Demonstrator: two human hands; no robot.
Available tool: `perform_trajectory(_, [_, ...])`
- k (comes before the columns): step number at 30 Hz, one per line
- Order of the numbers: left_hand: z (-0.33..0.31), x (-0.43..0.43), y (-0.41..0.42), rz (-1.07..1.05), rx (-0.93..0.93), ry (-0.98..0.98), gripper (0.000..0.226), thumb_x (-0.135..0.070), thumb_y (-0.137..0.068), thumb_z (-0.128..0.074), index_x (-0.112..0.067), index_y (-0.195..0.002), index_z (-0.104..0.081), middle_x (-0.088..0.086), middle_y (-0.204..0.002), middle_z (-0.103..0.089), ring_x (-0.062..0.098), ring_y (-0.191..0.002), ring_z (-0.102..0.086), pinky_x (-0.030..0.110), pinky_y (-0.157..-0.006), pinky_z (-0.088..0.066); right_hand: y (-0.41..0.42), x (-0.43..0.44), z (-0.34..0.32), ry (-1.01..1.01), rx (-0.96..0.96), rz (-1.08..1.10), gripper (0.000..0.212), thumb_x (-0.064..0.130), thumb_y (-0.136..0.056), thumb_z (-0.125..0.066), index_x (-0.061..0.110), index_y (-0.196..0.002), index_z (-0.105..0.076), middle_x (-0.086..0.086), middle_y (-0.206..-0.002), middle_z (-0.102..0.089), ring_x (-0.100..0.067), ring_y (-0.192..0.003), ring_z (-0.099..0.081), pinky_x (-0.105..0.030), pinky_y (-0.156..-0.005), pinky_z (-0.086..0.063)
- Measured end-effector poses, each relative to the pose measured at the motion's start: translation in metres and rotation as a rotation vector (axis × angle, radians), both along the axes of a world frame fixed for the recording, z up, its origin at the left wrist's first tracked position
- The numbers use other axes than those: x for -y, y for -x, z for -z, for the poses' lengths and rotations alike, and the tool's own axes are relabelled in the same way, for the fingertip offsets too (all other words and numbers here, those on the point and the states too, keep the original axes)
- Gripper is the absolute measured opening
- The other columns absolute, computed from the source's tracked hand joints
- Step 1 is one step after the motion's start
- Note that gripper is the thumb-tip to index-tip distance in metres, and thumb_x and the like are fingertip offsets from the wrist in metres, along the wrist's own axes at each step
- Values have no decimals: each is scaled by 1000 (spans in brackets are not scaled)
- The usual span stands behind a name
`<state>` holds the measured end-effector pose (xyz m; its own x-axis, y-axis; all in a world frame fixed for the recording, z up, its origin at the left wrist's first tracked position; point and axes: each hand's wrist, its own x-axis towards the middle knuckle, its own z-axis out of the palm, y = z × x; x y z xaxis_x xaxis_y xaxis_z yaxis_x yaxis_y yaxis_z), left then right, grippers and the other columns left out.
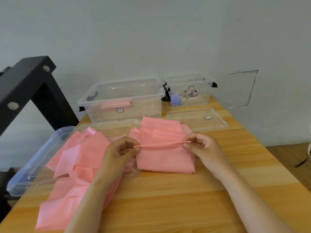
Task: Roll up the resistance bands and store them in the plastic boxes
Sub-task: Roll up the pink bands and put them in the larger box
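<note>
This is looking like a plain spare room or makeshift work corner rather than a shop or lab. A light wooden counter (185, 199) is standing against a bare pale wall (151, 39), where a cracked square patch (242, 89) is showing. A black bolted metal frame (25, 84) is rising at the left, clear plastic boxes (134, 97) with retail labels are sitting at the back, and wood flooring (289, 153) is showing at the right.

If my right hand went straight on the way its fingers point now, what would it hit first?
Likely the left hand: the right hand points left along the rolled edge of the pink band, which both hands pinch, with nothing else between them.
</note>
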<state>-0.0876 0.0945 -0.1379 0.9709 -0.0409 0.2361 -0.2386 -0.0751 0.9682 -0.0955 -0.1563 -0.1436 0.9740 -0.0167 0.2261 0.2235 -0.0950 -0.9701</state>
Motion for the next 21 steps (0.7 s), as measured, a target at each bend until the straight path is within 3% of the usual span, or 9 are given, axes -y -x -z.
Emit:
perform_trajectory(3, [0, -2, 1, 49, -28, 39, 11, -2, -89, -60, -12, -86, -64, 20, -69, -53, 24, -59, -40, 25, -48, -33, 1, 0, -2, -34, -31, -46, 9, 7, -89, -63, 16, -87, -66, 1, -73, -67, -5, -69, -60, -14, -62, -43])
perform_trajectory(7, [-4, -1, 6, 31, -8, 121, 21, 9, -87, -54, -5, -86, -70, 10, -78, -64, 17, -69, -57, 21, -57, -47, 1, 2, -3, -147, -76, -86, 22, -3, -88, -57, 15, -82, -68, 4, -65, -59, -7, -63, -54, -16, -57, -40])
perform_trajectory(10, [-5, -1, 5, 39, -24, 150, 28, 12, -90, -44, 3, -85, -70, 4, -78, -68, 11, -71, -62, 18, -64, -51, 1, 2, -4, -193, -98, -131, 16, 6, -85, -60, 16, -79, -71, 1, -73, -61, -12, -72, -56, -22, -63, -43])
perform_trajectory(12, [-5, -1, 4, 20, 13, 101, 20, 7, -90, -52, 3, -85, -71, 3, -79, -70, 9, -73, -62, 17, -66, -51, 2, 2, -4, -162, -85, -116, 6, 11, -82, -71, 16, -79, -69, 2, -74, -65, -9, -72, -59, -20, -64, -43])
perform_trajectory(15, [-2, 0, 3, 1, 44, 44, 15, 7, -80, -67, -2, -90, -71, 0, -76, -69, 7, -71, -60, 15, -63, -49, 2, 1, -3, -83, -94, -73, 10, 7, -83, -70, 16, -87, -67, -3, -75, -68, -9, -71, -63, -21, -67, -45])
perform_trajectory(18, [-1, 0, 1, -5, 5, 78, 24, 10, -77, -69, -5, -96, -70, 1, -73, -64, 7, -68, -58, 14, -60, -48, 1, 1, -1, -33, -98, -56, 12, 10, -84, -70, 17, -92, -70, -10, -86, -73, -12, -77, -67, -22, -71, -48])
perform_trajectory(21, [-1, 0, 1, 4, 9, 33, 11, 5, -83, -64, -4, -87, -67, 2, -67, -60, 10, -61, -50, 15, -51, -40, 1, -1, 0, -4, -78, -54, 10, 8, -84, -70, 18, -87, -70, -6, -83, -72, -9, -76, -65, -16, -68, -47])
